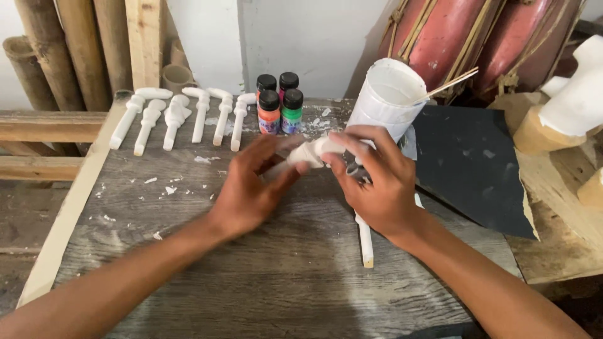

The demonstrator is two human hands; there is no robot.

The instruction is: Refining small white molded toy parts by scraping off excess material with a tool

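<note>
**Entry: white carved peg, held in both hands over the bench**

- Item in hand: white carved peg, lying roughly level above the grey plank bench. I am holding it between both hands, near the middle of the board.
- Left hand: grip closing around the peg's thin shaft end, fingers wrapping it.
- Right hand: grip pinching the thicker head end; a small dark tool seems to be tucked under the fingers, though I cannot tell what it is.
- Lying by: a white stick on the bench under my right wrist; a white cup with a thin wooden stick in it; four small paint bottles; a row of finished white pegs at the far edge; a dark sheet to the right.
- Step, as I am judging it: working or inspecting the peg's head.
- Next move is calling for a steady left hold while the right turns or dresses the head.
</note>
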